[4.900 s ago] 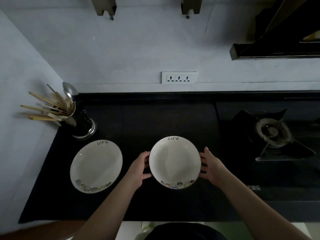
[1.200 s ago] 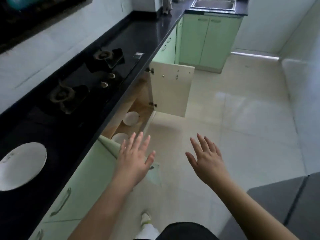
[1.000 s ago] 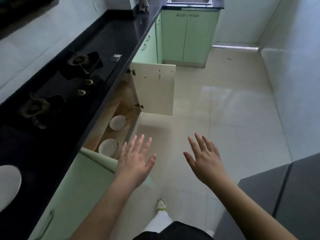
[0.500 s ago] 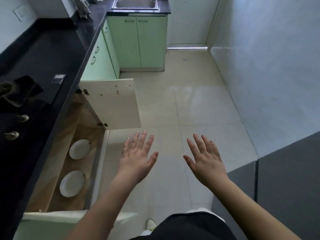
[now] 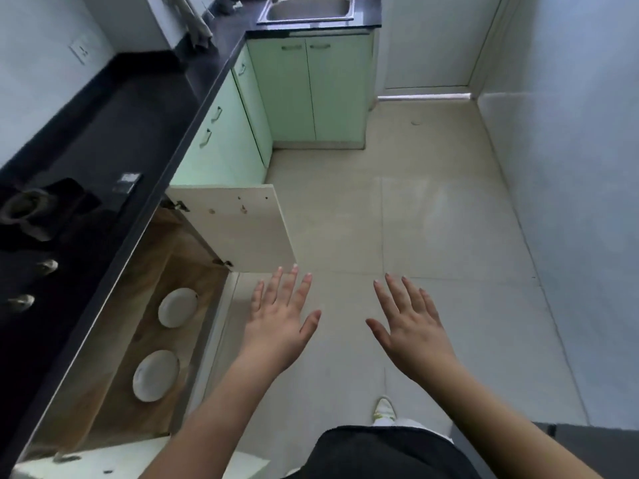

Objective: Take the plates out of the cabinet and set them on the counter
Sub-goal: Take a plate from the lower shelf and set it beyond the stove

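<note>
Two plates lying flat on the wooden floor of the open cabinet (image 5: pixel 114 340), under the dark counter (image 5: pixel 103 133): near plate (image 5: pixel 156 375) toward the bottom of the view, far plate (image 5: pixel 177 307) deeper along the shelf, apart from each other, not stacked. Farther left on the counter, stove burner (image 5: pixel 24 209) and knobs. Cabinet door (image 5: pixel 238 229) swung wide, standing out over the tiled floor (image 5: pixel 415 219).

Next across, left hand (image 5: pixel 280 323) hovering over the floor just right of the cabinet opening, fingers spread and straight, gripping nothing. Right hand (image 5: pixel 411 326) beside it, likewise spread flat and empty, well apart from both plates.

Probably ceramic, so rigid, somewhat heavy, glazed and slick, apt to chip against the cabinet frame or counter edge. Best taken at the rim, thumb on top and fingers slid beneath, perhaps one hand on each side. Awkward low reach, likely calling for a crouch. Far right, pale wall (image 5: pixel 570 167) and a sink (image 5: pixel 309 8) at the far end.
</note>
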Demonstrator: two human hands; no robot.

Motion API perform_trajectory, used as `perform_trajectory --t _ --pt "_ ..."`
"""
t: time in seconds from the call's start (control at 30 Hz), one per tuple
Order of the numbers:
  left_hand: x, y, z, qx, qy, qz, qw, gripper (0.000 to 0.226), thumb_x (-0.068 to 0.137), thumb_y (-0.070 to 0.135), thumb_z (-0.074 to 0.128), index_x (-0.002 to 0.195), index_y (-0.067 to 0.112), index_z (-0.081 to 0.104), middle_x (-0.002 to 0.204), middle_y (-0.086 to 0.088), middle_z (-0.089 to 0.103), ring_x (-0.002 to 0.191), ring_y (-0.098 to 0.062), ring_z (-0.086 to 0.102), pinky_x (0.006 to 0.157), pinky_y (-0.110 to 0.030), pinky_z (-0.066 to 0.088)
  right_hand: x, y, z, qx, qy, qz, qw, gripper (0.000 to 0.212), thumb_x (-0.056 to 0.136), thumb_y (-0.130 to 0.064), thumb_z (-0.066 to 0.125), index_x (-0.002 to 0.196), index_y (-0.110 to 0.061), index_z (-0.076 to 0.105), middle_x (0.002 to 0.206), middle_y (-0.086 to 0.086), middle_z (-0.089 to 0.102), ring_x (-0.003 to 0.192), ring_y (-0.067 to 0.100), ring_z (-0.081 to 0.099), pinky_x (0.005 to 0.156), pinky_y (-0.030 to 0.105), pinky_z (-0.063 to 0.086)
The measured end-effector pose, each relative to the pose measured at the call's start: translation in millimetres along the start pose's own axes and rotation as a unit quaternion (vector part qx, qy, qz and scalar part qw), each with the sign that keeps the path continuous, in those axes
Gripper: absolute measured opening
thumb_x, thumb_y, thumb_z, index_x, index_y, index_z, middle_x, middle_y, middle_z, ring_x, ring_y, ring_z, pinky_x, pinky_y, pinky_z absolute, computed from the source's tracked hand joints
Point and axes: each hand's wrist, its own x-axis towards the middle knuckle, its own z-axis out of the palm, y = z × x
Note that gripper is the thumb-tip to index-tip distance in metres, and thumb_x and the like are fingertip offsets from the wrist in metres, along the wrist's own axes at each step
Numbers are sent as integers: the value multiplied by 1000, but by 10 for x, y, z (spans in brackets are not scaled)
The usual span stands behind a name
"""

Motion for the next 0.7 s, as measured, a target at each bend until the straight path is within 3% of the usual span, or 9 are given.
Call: perform_trajectory --t 0.13,0.37,0.5,0.7 --pt "178 26 -138 -14 20 -58 998 67 98 59 14 153 35 -14 161 8 -24 141 -10 -32 115 -37 -21 503 161 -100 3 -9 -53 999 69 95 -62 12 153 -30 -8 163 -5 -9 149 19 -11 114 34 -18" --pt "-112 -318 -191 -23 21 -180 983 68 90 66 -8 149 37 -27 159 8 -31 143 -14 -34 111 -36 -27 1127 -304 -244 18 -22 -184 983 73 91 -64 2 154 -28 -9 163 -3 -6 149 20 -11 117 36 -14" --pt "-328 -673 -88 -27 19 -257 966 69 91 67 -7 149 35 -27 161 5 -24 146 -18 -27 116 -41 -18 1372 -788 -287 16 -38 -266 963 78 88 -66 -4 154 -26 -6 163 -3 -7 149 19 -12 120 40 -8" --pt "-479 -1181 64 -47 39 -344 937 72 91 68 -6 153 32 -16 164 3 -12 149 -21 -16 118 -41 -8 1718 -1461 -352 -13 -53 -352 934 72 93 -65 6 154 -28 -6 163 -2 -5 148 21 -12 120 42 -6"
